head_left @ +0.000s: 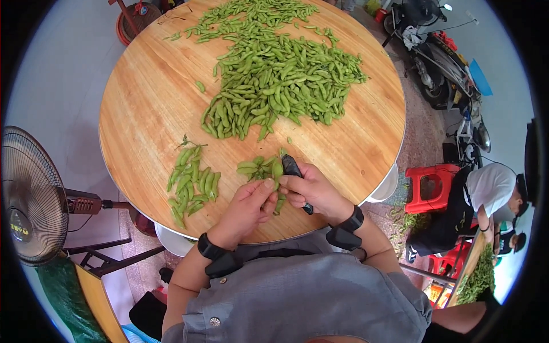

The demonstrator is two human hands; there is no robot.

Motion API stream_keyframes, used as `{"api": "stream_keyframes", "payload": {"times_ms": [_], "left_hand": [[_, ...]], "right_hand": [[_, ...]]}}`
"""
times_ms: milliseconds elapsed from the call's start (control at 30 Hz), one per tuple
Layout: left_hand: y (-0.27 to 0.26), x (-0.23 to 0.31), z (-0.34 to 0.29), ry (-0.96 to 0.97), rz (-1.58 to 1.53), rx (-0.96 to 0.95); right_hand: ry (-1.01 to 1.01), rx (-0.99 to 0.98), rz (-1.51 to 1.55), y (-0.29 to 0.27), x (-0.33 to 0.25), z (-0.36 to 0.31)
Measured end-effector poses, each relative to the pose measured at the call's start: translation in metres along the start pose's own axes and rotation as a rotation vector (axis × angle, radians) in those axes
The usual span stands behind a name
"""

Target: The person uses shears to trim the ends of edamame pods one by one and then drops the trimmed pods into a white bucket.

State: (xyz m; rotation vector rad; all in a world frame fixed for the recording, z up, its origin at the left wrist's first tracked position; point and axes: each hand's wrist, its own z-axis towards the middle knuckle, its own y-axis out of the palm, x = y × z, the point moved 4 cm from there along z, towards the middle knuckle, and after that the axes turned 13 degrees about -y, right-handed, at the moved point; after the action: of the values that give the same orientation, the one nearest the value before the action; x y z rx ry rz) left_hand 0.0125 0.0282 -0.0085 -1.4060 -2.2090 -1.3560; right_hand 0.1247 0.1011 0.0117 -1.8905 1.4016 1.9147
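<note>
My left hand point(251, 203) is closed in a pinch at the near edge of a round wooden table, its thumb and forefinger on a green soybean pod point(277, 169). Against the same pod is my right hand point(311, 188), wrapped round a black tool point(291, 166) whose lower end shows below the fingers. The tool's kind and working end cannot be made out. A small bunch of pods point(251, 167) lies just beyond my left hand. To its left is another small group of pods point(191, 182), some still on a stem.
A big heap of pods point(280, 80) covers the far middle of the wooden table point(148, 86). A standing fan point(34, 194) is at the left. White basins point(386, 186) show below the rim. Red stools point(429, 186), people and a parked motorbike point(437, 74) are at the right.
</note>
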Motion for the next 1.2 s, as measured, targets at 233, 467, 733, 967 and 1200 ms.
{"api": "stream_keyframes", "payload": {"times_ms": [233, 467, 733, 967, 1200], "left_hand": [[0.002, -0.004, 0.005, -0.034, -0.177, -0.171], [0.009, -0.009, 0.011, -0.096, -0.344, -0.237], [0.009, -0.005, 0.010, -0.018, -0.287, -0.224], [0.010, -0.005, 0.008, 0.013, -0.287, -0.197], [0.010, -0.005, 0.009, -0.017, -0.315, -0.207]], "right_hand": [[-0.004, -0.074, 0.002, 0.003, -0.002, 0.002], [-0.067, 0.073, 0.126, 0.002, 0.003, 0.007], [-0.010, 0.011, 0.044, 0.000, -0.001, 0.004], [-0.058, -0.033, -0.011, 0.002, 0.001, 0.002], [-0.051, 0.020, 0.100, 0.004, 0.004, 0.002]]}}
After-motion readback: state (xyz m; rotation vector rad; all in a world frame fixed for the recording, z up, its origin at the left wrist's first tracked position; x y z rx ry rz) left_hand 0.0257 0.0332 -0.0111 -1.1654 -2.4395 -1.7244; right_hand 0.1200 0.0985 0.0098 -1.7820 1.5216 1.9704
